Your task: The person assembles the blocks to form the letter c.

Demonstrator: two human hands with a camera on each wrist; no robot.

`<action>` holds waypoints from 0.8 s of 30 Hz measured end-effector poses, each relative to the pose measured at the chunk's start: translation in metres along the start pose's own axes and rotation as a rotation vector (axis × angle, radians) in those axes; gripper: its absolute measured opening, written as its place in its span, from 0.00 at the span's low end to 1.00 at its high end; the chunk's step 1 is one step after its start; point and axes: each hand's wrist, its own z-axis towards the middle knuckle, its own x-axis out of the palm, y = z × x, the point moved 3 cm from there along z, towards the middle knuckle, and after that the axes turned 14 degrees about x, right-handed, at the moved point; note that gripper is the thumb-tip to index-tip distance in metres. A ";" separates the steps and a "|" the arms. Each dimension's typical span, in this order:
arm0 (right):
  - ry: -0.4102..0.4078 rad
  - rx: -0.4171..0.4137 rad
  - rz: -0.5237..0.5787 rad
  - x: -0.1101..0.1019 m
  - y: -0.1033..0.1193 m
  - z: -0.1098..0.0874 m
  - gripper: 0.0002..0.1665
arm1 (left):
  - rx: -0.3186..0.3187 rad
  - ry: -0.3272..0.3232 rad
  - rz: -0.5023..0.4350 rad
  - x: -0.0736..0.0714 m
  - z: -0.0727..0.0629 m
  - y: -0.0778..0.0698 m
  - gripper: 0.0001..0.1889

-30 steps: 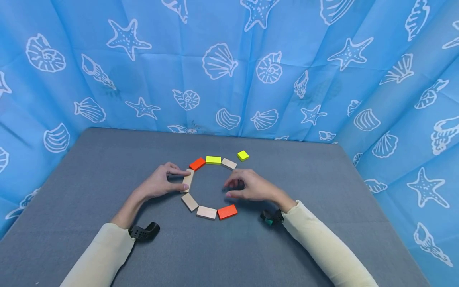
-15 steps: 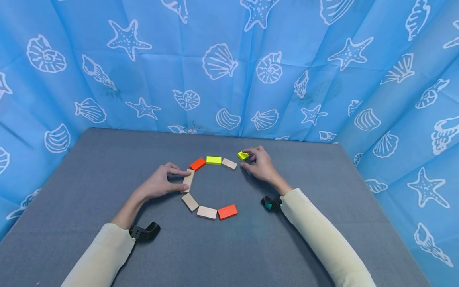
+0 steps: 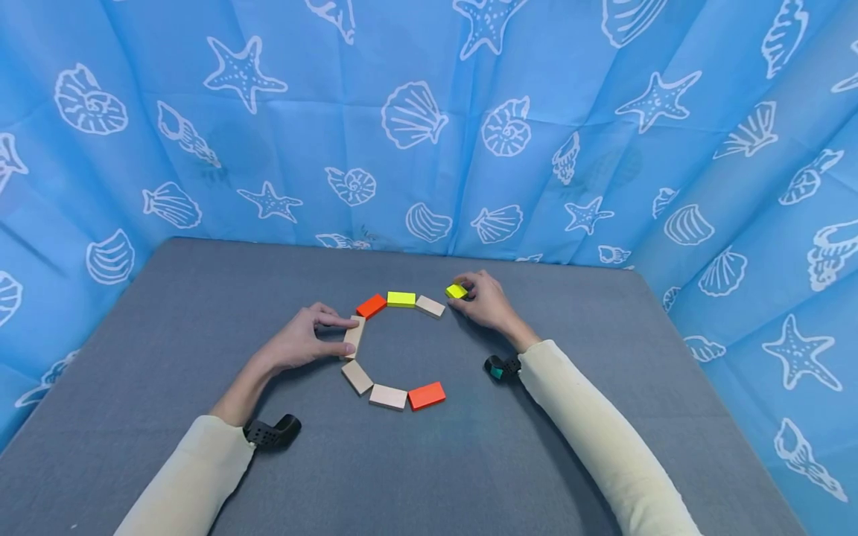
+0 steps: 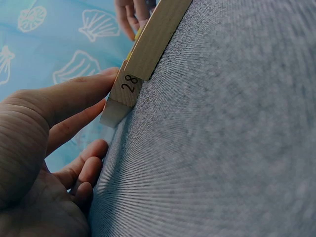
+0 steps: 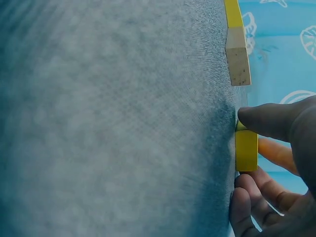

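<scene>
Flat rectangular blocks form an open ring on the table. My left hand (image 3: 295, 341) holds a plain wooden block (image 3: 356, 333) on the ring's left side, thumb at its near end and a finger at its far end. In the left wrist view, a wooden block end (image 4: 129, 85) marked 28 shows beside the thumb. At the back right, my right hand (image 3: 491, 305) pinches a yellow block (image 3: 456, 291) between thumb and fingers, just outside the ring. The right wrist view shows that yellow block (image 5: 246, 150) close over the cloth, its far end hidden by the thumb.
An orange block (image 3: 372, 306), another yellow block (image 3: 401, 299) and a pale wooden block (image 3: 430, 306) curve along the back. Two wooden blocks, one of them pale (image 3: 387, 397), and an orange block (image 3: 427, 396) curve along the front. A blue shell-print curtain (image 3: 429, 134) hangs behind the grey table (image 3: 402, 476).
My right hand has moved from the ring's right side up to the back right and taken hold of the yellow block, now slightly turned. My left hand stays on its block.
</scene>
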 end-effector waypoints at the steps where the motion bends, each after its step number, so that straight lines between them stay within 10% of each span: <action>1: -0.001 -0.002 -0.001 0.000 0.000 0.000 0.25 | 0.002 0.000 0.000 0.000 0.000 0.000 0.28; 13: 0.080 -0.051 0.082 -0.014 0.000 -0.019 0.23 | -0.002 -0.006 -0.002 0.002 0.001 0.000 0.28; 24: 0.471 -0.227 0.053 -0.015 0.003 -0.055 0.22 | 0.015 -0.003 0.002 0.000 0.000 0.000 0.27</action>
